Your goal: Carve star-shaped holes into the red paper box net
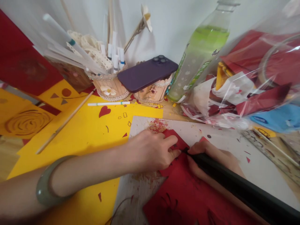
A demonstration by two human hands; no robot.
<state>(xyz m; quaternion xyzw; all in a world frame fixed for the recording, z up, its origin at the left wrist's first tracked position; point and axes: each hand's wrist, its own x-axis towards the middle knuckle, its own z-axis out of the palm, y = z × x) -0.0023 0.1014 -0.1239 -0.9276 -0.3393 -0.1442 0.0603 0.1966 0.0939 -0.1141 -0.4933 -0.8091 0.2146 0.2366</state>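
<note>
Over red paper (184, 187), my right hand (217, 153) clamps a black tool (234, 182); slipping could jab my left hand (152, 150), its grip unclear.

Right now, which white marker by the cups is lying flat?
The white marker just in front of the white-flowered cup; the other white markers stick up instead.

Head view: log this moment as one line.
left hand: on red paper | right hand: holds black tool over red paper | phone: atop holder
</note>
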